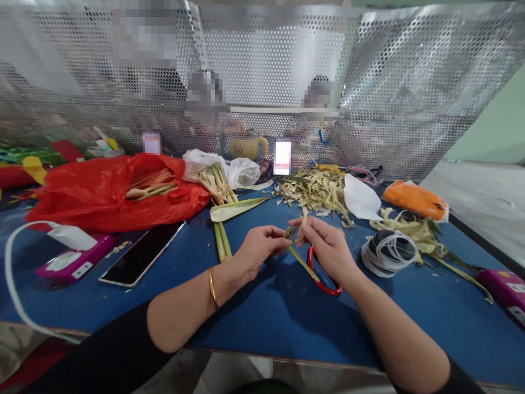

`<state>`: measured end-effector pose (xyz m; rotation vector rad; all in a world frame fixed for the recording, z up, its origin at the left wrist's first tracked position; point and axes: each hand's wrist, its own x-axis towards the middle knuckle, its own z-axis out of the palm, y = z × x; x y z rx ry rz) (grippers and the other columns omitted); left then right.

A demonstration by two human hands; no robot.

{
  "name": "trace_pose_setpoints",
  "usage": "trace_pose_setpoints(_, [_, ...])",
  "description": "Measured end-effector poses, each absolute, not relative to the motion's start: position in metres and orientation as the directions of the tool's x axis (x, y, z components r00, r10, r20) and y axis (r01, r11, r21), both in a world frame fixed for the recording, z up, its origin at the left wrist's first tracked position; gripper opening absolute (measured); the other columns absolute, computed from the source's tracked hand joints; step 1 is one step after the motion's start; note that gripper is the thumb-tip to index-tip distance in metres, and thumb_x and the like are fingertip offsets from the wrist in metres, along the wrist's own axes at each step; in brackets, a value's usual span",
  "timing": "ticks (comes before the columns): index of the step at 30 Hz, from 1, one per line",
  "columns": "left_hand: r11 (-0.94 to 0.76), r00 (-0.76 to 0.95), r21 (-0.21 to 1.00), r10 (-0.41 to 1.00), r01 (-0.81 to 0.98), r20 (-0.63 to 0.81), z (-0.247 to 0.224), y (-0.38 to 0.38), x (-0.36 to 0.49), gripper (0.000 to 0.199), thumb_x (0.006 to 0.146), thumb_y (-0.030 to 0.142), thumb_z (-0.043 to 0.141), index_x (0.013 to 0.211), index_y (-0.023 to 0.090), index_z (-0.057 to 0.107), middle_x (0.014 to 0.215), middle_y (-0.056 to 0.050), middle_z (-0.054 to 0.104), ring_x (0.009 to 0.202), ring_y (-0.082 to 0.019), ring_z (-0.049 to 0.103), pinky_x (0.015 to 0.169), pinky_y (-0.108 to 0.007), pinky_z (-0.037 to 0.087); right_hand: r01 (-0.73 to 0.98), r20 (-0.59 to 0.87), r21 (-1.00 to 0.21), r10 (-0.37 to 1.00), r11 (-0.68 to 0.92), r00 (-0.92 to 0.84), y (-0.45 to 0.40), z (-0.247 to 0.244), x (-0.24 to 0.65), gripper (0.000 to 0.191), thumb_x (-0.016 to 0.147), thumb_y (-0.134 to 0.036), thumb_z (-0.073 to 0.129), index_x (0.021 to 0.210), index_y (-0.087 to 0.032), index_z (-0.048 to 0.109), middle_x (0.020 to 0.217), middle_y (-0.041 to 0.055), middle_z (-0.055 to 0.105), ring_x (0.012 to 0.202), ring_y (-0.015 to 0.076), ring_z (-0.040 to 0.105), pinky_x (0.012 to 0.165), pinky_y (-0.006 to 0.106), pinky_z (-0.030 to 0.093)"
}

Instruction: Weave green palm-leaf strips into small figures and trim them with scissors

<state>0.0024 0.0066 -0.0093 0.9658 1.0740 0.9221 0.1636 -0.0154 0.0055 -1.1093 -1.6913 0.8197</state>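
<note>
My left hand (266, 246) and my right hand (324, 241) meet above the middle of the blue table, both pinching a dry husk strip (302, 264). One end of the strip hangs down from between my fingers toward me. Its upper part pokes up at my right fingertips, and the folded middle is partly covered by my fingers. Beneath my right hand lie red-handled scissors (333, 291), their blades hidden. To the right of that hand sits a spool of white line (389, 253). Beyond my fingers is a heap of husk scraps (318, 190).
On the left are a red plastic bag (90, 189) of husks, a phone (143, 256) and a purple power strip (76, 260) with a white charger. Long husk leaves (222, 241) lie left of centre. An orange packet (416, 200) is at right. A perforated metal screen (270, 54) stands behind.
</note>
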Motion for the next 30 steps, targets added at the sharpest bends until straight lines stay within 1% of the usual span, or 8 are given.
trace_pose_setpoints(4, [0.304,0.199,0.946,0.940,-0.114,-0.278,-0.0096,0.0059,0.0042,0.027,0.048,0.019,0.082,0.069,0.012,0.066,0.060,-0.001,0.063,0.053,-0.008,0.053,0.055,-0.021,0.043,0.614,0.285,-0.739,0.954,0.279,-0.091,-0.0164,0.0008,0.1658,0.024,0.093,-0.035,0.041,0.078,-0.022,0.054,0.084,0.0025,0.068,0.068,0.0150,0.061,0.065,0.026,0.042])
trace_pose_setpoints(6, [0.310,0.193,0.942,0.940,-0.132,-0.282,-0.0093,0.0054,0.0048,0.030,0.047,0.019,0.083,0.071,0.013,0.067,0.061,0.000,0.063,0.054,-0.008,0.053,0.055,-0.021,0.044,0.663,0.261,-0.709,0.963,0.239,-0.069,-0.0161,0.0005,0.1663,0.024,0.093,-0.035,0.039,0.080,-0.022,0.056,0.075,0.0014,0.067,0.066,0.0156,0.061,0.063,0.026,0.040])
trace_pose_setpoints(9, [0.311,0.182,0.936,0.942,-0.165,-0.281,-0.0094,0.0052,0.0050,0.029,0.050,0.021,0.083,0.073,0.013,0.067,0.063,0.000,0.062,0.054,-0.008,0.054,0.055,-0.020,0.046,0.629,0.223,-0.746,0.972,0.217,-0.070,-0.0147,0.0020,0.1659,0.026,0.092,-0.033,0.040,0.075,-0.021,0.056,0.071,0.0009,0.064,0.063,0.0148,0.058,0.061,0.025,0.039])
trace_pose_setpoints(13, [0.309,0.170,0.932,0.945,-0.188,-0.279,-0.0114,0.0058,0.0046,0.025,0.052,0.020,0.082,0.070,0.012,0.067,0.062,0.000,0.062,0.052,-0.007,0.053,0.054,-0.020,0.045,0.613,0.225,-0.728,0.952,0.306,-0.209,-0.0119,0.0022,0.1655,0.027,0.086,-0.024,0.043,0.060,-0.020,0.048,0.069,-0.0001,0.055,0.068,0.0138,0.052,0.064,0.025,0.037])
trace_pose_setpoints(17, [0.315,0.158,0.930,0.945,-0.189,-0.288,-0.0128,0.0054,0.0052,0.023,0.052,0.018,0.081,0.070,0.012,0.067,0.062,-0.001,0.063,0.050,-0.007,0.054,0.053,-0.020,0.045,0.519,0.171,-0.799,0.942,0.303,-0.287,-0.0104,0.0007,0.1656,0.023,0.079,-0.018,0.044,0.056,-0.019,0.047,0.073,0.0000,0.052,0.074,0.0141,0.052,0.070,0.025,0.039])
trace_pose_setpoints(21, [0.320,0.146,0.928,0.944,-0.193,-0.295,-0.0134,0.0055,0.0051,0.025,0.051,0.020,0.083,0.070,0.012,0.068,0.062,-0.001,0.063,0.049,-0.007,0.054,0.052,-0.021,0.045,0.390,0.132,-0.895,0.963,0.217,-0.234,-0.0124,0.0037,0.1637,0.020,0.076,-0.020,0.047,0.058,-0.019,0.056,0.078,0.0015,0.059,0.083,0.0170,0.055,0.079,0.028,0.039])
trace_pose_setpoints(25, [0.314,0.149,0.933,0.946,-0.178,-0.290,-0.0142,0.0066,0.0044,0.023,0.052,0.020,0.081,0.069,0.012,0.067,0.062,-0.002,0.064,0.050,-0.007,0.054,0.052,-0.020,0.045,0.197,0.043,-0.977,0.981,0.081,-0.189,-0.0143,0.0049,0.1609,0.021,0.078,-0.027,0.052,0.059,-0.019,0.058,0.074,0.0023,0.061,0.082,0.0186,0.056,0.080,0.029,0.041])
trace_pose_setpoints(30, [0.310,0.146,0.936,0.947,-0.169,-0.287,-0.0130,0.0057,0.0054,0.020,0.053,0.020,0.080,0.067,0.013,0.068,0.062,-0.001,0.064,0.051,-0.007,0.054,0.052,-0.020,0.046,0.187,0.054,-0.979,0.985,0.084,-0.162,-0.0131,0.0023,0.1593,0.034,0.080,-0.033,0.052,0.050,-0.019,0.055,0.072,0.0027,0.061,0.081,0.0175,0.056,0.081,0.028,0.039])
